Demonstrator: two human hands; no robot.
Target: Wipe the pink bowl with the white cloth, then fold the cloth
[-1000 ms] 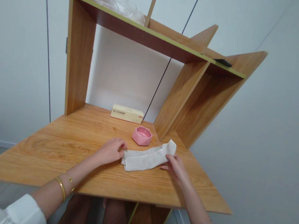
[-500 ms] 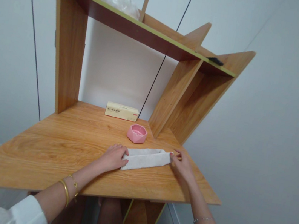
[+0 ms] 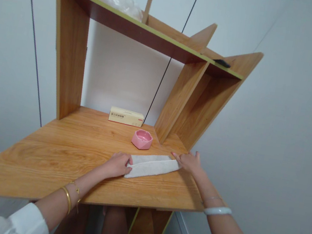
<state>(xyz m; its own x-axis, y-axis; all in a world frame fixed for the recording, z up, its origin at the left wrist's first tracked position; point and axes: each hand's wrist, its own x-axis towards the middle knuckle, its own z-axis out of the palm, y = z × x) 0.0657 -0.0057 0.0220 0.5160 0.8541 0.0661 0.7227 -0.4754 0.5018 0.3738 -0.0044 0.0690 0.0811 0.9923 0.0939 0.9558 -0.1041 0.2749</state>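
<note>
A white cloth (image 3: 152, 167), folded into a long narrow strip, lies on the wooden desk in front of me. My left hand (image 3: 118, 164) pinches its left end between thumb and fingers. At the other end, my right hand (image 3: 188, 163) grips the cloth's corner, one finger stretched along the top edge; its thumb is mostly hidden. Just behind the strip stands a pink ashtray (image 3: 142, 140) with faceted sides, touched by neither hand.
A long cream box (image 3: 126, 117) with printed lettering stands at the back of the desk (image 3: 63, 149). Overhead, a shelf (image 3: 129, 28) holds a clear plastic bag (image 3: 115, 1) and a dark flat object (image 3: 222, 63). An upright divider (image 3: 181, 101) rises at the right.
My right hand has turned and shifted up over the cloth's right end, its finger now reaching left. The cloth's front fold lies flatter. My left hand keeps its grip.
</note>
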